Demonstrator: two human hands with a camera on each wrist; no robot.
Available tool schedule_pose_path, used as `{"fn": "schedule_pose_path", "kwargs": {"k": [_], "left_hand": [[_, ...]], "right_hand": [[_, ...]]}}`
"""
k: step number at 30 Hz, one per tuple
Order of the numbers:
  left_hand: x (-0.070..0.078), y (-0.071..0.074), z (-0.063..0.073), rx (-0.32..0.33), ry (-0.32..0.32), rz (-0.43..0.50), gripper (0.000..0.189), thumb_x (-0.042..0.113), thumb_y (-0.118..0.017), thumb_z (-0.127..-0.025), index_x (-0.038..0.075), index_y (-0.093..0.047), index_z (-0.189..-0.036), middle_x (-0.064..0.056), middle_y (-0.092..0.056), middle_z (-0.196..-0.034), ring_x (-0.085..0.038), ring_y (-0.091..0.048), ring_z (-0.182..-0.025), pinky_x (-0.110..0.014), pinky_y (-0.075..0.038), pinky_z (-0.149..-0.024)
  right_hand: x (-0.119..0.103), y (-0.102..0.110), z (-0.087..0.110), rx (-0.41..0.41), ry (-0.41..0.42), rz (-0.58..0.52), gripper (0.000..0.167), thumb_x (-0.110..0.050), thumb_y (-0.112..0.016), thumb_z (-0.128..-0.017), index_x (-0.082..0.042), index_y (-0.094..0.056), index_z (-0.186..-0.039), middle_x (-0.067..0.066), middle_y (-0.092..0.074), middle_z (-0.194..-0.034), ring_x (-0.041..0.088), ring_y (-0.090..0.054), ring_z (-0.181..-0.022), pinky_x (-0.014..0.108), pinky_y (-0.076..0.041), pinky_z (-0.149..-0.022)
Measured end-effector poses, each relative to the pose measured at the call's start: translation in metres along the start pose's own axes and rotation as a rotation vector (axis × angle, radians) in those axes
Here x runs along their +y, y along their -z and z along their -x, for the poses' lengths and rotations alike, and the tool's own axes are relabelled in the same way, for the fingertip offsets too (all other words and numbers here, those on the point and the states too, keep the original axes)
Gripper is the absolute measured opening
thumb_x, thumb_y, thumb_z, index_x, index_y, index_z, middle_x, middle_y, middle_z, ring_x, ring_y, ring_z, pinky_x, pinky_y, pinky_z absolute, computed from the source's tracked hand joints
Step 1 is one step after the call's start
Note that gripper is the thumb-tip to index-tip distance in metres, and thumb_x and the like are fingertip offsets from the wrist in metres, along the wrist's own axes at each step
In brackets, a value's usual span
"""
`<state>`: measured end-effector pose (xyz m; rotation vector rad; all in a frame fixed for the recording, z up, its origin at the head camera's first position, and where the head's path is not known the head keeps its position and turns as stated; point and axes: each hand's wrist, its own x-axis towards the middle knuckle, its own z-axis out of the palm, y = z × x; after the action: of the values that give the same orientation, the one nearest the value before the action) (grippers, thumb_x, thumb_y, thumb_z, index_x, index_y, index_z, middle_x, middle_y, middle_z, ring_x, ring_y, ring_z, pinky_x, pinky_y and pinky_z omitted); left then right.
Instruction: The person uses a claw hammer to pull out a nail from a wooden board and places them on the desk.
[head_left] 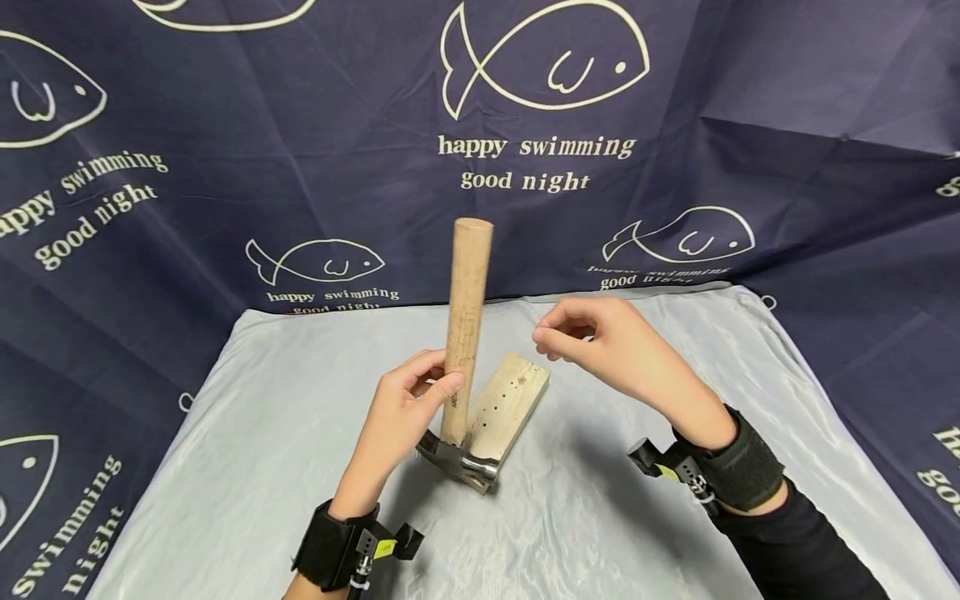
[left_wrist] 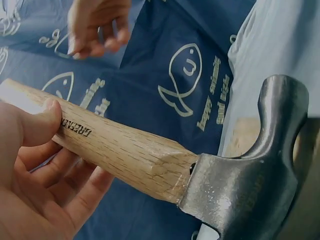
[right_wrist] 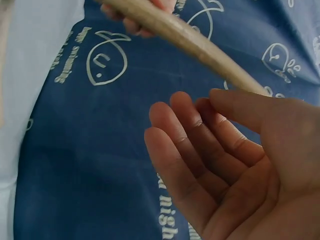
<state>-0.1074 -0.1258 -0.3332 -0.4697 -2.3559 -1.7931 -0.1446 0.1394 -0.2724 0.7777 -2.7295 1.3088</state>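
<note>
A claw hammer stands handle up in the head view, its steel head at the bottom. My left hand grips the lower part of the wooden handle, thumb on the near side and fingers behind. In the left wrist view the steel head fills the lower right, and dark lettering shows beside the thumb. Under and behind the hammer lies a wooden block dotted with small holes. My right hand hovers past the block's far end, its fingers loosely bent with nothing in them, as the right wrist view shows.
A pale satin cloth covers the table. Behind it and along the sides hangs a dark blue curtain printed with white fish and words. Each wrist carries a black strap with a small camera.
</note>
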Motion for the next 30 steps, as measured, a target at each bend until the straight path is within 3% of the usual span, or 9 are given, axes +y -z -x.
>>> {"fn": "schedule_pose_path", "kwargs": {"k": [5,13,19,24,30], "left_hand": [[-0.003,0.014,0.001,0.093,0.055,-0.065,0.020,0.008,-0.068,-0.091,0.004,-0.070,-0.111,-0.010,-0.068,-0.091,-0.016,-0.063,-0.080,-0.023,-0.052,-0.071],[-0.041,0.040,-0.004,0.201,0.105,-0.155,0.020,0.028,-0.069,-0.091,0.018,-0.073,-0.108,-0.006,-0.068,-0.084,-0.015,-0.058,-0.070,-0.025,-0.043,-0.059],[-0.056,0.055,0.000,0.200,0.161,-0.164,0.024,0.033,-0.067,-0.092,0.014,-0.073,-0.106,-0.008,-0.068,-0.083,-0.017,-0.059,-0.070,-0.026,-0.048,-0.062],[-0.067,0.059,0.004,0.167,0.256,-0.178,0.027,0.031,-0.065,-0.094,0.009,-0.071,-0.108,-0.010,-0.066,-0.083,-0.017,-0.060,-0.070,-0.026,-0.050,-0.063],[-0.075,0.060,0.008,0.123,0.383,-0.131,0.030,0.027,-0.063,-0.095,0.002,-0.069,-0.110,-0.012,-0.064,-0.083,-0.018,-0.059,-0.069,-0.030,-0.053,-0.063]], "right_hand": [[0.017,0.002,0.003,-0.005,-0.057,-0.002,0.017,-0.039,-0.065,-0.093,-0.023,-0.070,-0.088,-0.004,-0.069,-0.079,0.009,-0.064,-0.072,0.030,-0.053,-0.067],[0.033,0.001,0.006,-0.013,-0.112,-0.015,0.019,-0.039,-0.065,-0.093,-0.021,-0.071,-0.090,-0.003,-0.070,-0.080,0.013,-0.065,-0.070,0.030,-0.053,-0.067],[0.045,0.000,0.009,-0.013,-0.171,-0.107,0.023,-0.037,-0.065,-0.093,-0.014,-0.070,-0.092,0.003,-0.071,-0.083,0.017,-0.069,-0.074,0.031,-0.057,-0.070],[0.055,0.000,0.014,-0.002,-0.221,-0.126,0.025,-0.037,-0.066,-0.093,-0.012,-0.070,-0.093,0.003,-0.072,-0.084,0.018,-0.070,-0.076,0.031,-0.058,-0.070],[0.065,-0.004,0.016,0.002,-0.227,-0.121,0.022,-0.034,-0.065,-0.093,-0.013,-0.070,-0.092,0.002,-0.072,-0.082,0.018,-0.070,-0.075,0.033,-0.058,-0.069]]}}
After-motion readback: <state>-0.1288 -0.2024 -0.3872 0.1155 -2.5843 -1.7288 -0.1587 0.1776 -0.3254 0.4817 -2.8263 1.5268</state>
